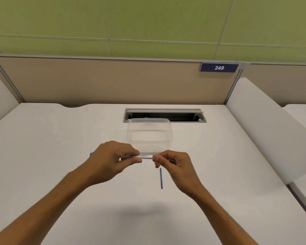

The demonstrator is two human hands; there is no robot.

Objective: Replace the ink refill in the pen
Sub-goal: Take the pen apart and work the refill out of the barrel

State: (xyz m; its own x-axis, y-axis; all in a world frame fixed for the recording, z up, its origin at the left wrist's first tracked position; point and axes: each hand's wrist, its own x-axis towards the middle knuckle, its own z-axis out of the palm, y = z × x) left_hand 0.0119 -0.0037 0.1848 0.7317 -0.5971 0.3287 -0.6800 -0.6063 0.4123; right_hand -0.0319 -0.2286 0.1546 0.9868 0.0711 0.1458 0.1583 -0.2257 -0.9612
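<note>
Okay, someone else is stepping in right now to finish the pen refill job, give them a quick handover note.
Left hand: grip closed around the whiteboard pen, held level above the desk.
Right hand: fingertips pinching the pen's right end.
Blue refill: lying loose on the desk just below the right hand, touching nothing.
Clear plastic container: behind the hands, looks empty.
Done: pen picked up, one refill out on the desk; old or new, cannot tell.
Left: get the fresh refill seated and close the pen.
</note>
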